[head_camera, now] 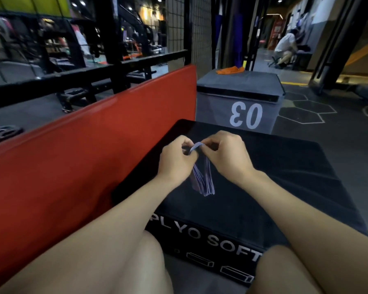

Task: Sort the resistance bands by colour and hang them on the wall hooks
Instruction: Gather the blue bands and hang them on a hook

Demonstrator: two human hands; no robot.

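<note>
Several purple resistance bands (202, 181) hang in a bunch between my two hands, above the black plyo box (285, 179). My left hand (175, 159) pinches the top of the bunch with curled fingers. My right hand (225, 154) pinches the same top loop from the other side. The lower ends of the bands dangle just over the box top. An orange band pile (231, 70) lies on the far edge of the grey box (240, 98) marked 03. No wall hooks are in view.
A red padded mat (83, 149) stands on edge to my left. Black rack bars (94, 75) and wire mesh (198, 35) rise behind it. A person (286, 48) crouches far back right. My bare knees frame the near edge of the box.
</note>
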